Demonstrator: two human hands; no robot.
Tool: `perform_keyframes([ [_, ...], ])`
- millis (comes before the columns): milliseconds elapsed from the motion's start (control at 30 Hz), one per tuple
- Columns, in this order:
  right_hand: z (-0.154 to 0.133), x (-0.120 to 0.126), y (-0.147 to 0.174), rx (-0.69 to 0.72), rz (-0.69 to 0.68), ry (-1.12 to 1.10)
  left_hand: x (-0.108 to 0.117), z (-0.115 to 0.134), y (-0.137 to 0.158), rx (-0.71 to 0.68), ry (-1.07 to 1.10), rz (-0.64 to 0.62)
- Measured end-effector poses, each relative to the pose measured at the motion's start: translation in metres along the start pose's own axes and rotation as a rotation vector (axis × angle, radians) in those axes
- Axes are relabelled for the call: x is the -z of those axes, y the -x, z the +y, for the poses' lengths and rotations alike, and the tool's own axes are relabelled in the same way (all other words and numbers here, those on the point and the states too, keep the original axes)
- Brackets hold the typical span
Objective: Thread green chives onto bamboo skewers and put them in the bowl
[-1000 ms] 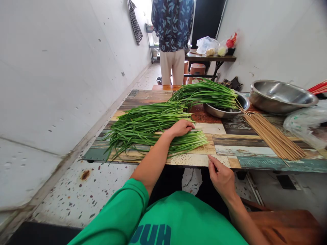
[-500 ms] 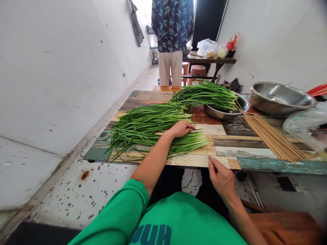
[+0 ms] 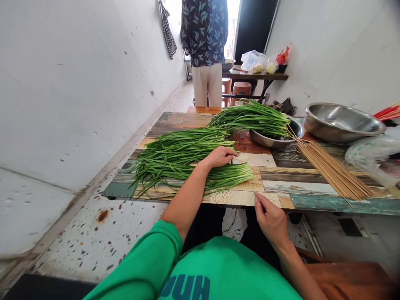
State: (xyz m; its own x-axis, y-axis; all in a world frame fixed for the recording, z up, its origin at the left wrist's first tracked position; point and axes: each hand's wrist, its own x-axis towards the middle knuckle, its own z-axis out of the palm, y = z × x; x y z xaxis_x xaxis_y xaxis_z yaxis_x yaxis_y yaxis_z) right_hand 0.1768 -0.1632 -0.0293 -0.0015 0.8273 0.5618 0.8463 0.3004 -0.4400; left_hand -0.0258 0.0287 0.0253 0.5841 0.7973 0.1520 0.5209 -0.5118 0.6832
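Long green garlic chives (image 3: 175,156) lie in a loose pile on the table, their pale stem ends to the right. My left hand (image 3: 219,157) is over the near part of the pile, fingers bent around some stems; its fingertips are partly hidden. Close to the table's front edge, my right hand (image 3: 271,220) is closed in a pinch on a thin stick, apparently a bamboo skewer, that points toward the cut stem ends. Another bunch of chives (image 3: 253,116) rests across a steel bowl (image 3: 278,143). A fan of bamboo skewers (image 3: 334,168) lies to the right.
On the right of the patterned wooden table (image 3: 325,202) are a large steel basin (image 3: 343,121) and a clear plastic bag (image 3: 371,152). A person (image 3: 204,46) stands beyond the table, by a back table (image 3: 256,76) with bags. A white wall (image 3: 68,83) runs along the left.
My left hand has shifted very slightly and its fingers have straightened a little. My right hand keeps its pinch. The person at the back has moved slightly left.
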Motion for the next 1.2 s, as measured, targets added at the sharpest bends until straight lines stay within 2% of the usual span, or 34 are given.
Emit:
perform_keyframes([
  [33,0.0,0.0,0.0,0.016,0.009,0.008,0.0,0.001,0.0,0.042,0.017,0.04],
  [100,0.0,-0.001,0.0,0.054,0.032,0.024,-0.001,0.004,0.0,0.102,0.057,0.038],
  [200,0.0,-0.003,-0.002,0.119,0.062,0.046,-0.004,0.007,0.0,0.108,0.126,-0.028],
  [300,0.0,-0.004,-0.005,0.149,0.066,0.059,-0.01,0.006,-0.001,0.098,0.202,-0.04],
  [500,0.002,-0.006,-0.007,0.136,0.018,0.099,-0.025,0.002,-0.005,0.108,0.297,-0.011],
  [700,0.001,-0.01,-0.007,0.089,-0.039,0.161,-0.028,0.003,-0.005,0.115,0.345,-0.034],
  [1033,-0.007,-0.017,-0.013,0.02,-0.042,0.176,-0.032,0.005,-0.002,0.084,0.321,-0.057],
  [1133,-0.006,-0.017,-0.017,0.003,-0.052,0.199,-0.027,0.008,-0.001,0.034,0.193,-0.109],
  [1200,-0.006,-0.015,-0.018,0.009,-0.082,0.22,-0.019,0.007,0.0,0.039,0.039,-0.068],
])
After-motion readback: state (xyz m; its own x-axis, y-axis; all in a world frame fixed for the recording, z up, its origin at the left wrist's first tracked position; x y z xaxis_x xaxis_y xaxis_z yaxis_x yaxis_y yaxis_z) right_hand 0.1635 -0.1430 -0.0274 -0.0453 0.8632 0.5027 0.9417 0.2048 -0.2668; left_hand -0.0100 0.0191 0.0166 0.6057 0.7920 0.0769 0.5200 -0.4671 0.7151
